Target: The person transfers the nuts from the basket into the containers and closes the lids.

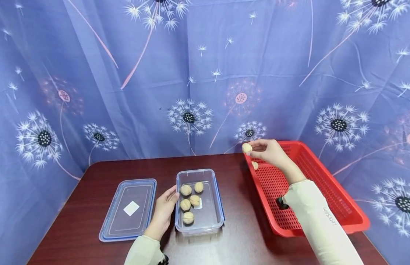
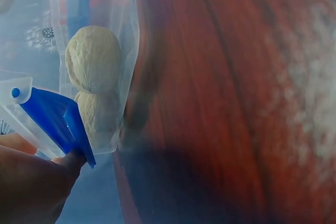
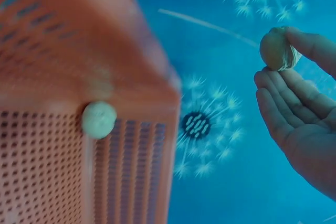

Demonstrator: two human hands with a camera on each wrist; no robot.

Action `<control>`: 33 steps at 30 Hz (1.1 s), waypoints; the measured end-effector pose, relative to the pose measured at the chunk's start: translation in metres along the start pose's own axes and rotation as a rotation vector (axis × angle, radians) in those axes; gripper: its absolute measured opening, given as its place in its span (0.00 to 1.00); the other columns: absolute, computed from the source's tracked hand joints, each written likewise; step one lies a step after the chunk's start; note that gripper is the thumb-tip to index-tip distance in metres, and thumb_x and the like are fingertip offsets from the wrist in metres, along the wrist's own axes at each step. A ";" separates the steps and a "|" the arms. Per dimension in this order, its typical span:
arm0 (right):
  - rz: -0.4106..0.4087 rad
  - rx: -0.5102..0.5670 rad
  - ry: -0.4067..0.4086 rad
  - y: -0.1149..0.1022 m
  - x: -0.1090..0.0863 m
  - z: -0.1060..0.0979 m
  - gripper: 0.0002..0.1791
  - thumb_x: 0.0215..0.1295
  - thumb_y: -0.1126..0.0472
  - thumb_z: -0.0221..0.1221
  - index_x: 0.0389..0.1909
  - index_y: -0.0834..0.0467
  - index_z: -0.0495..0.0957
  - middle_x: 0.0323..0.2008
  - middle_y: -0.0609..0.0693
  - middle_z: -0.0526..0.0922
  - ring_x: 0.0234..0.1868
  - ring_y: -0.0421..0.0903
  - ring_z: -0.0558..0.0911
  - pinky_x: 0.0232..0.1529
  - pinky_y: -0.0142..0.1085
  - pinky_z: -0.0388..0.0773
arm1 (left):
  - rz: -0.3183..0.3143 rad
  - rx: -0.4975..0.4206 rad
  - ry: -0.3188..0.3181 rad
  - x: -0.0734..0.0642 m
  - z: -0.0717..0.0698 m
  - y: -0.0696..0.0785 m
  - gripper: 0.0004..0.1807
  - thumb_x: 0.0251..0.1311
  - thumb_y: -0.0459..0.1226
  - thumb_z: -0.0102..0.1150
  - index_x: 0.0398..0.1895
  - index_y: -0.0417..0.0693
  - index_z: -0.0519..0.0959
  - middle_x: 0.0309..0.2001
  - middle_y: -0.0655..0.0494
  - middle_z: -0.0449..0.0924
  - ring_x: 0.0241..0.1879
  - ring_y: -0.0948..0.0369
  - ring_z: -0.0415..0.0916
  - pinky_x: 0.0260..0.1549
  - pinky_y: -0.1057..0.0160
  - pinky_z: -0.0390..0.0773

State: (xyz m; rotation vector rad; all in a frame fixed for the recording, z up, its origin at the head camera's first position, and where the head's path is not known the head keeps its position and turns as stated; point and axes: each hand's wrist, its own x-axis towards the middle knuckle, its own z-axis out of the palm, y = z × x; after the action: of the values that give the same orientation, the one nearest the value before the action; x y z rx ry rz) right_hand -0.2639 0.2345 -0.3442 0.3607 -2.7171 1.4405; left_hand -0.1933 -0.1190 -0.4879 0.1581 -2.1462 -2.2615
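A clear plastic food container (image 1: 209,222) with blue side latches stands on the table, with several walnuts (image 1: 188,218) in its left half. My left hand (image 1: 163,211) holds its left side; in the left wrist view the thumb lies against a blue latch (image 2: 58,121), the fingers partly hidden. My right hand (image 1: 271,151) is raised over the far left corner of a red plastic basket (image 1: 324,184). Between thumb and fingertips it pinches a walnut (image 3: 280,50). One more walnut (image 3: 98,120) lies inside the basket, by its wall.
Left of the container lies its clear lid (image 1: 125,221), blue-edged, with a white label. A blue curtain (image 1: 205,92) with dandelion prints hangs right behind the dark red wooden table (image 1: 76,221). The basket's raised rim stands at the right.
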 end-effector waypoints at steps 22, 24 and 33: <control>-0.083 0.141 0.003 -0.048 -0.016 0.076 0.21 0.53 0.64 0.70 0.49 0.66 0.80 0.38 0.59 0.86 0.42 0.51 0.85 0.43 0.31 0.80 | -0.031 -0.023 0.011 0.000 -0.002 -0.001 0.24 0.70 0.29 0.47 0.66 0.27 0.63 0.64 0.29 0.63 0.67 0.44 0.59 0.68 0.49 0.59; -0.088 0.159 0.004 -0.046 -0.017 0.083 0.21 0.53 0.64 0.70 0.48 0.66 0.80 0.38 0.59 0.86 0.42 0.52 0.85 0.42 0.30 0.80 | -0.031 -0.023 0.005 0.000 -0.002 -0.001 0.24 0.70 0.30 0.47 0.66 0.26 0.62 0.65 0.28 0.62 0.67 0.43 0.59 0.68 0.48 0.59; -0.132 0.225 -0.033 -0.036 -0.022 0.117 0.19 0.53 0.66 0.69 0.47 0.66 0.81 0.37 0.59 0.86 0.40 0.52 0.84 0.42 0.32 0.81 | -0.016 -0.035 0.001 0.000 0.000 0.001 0.24 0.70 0.29 0.47 0.66 0.26 0.62 0.64 0.27 0.63 0.67 0.43 0.60 0.67 0.49 0.59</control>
State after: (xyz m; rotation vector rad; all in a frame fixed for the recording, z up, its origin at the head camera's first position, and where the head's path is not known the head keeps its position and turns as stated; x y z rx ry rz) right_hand -0.2263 0.1231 -0.3844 0.5673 -2.5044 1.7197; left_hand -0.1934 -0.1188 -0.4866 0.1756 -2.1112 -2.3053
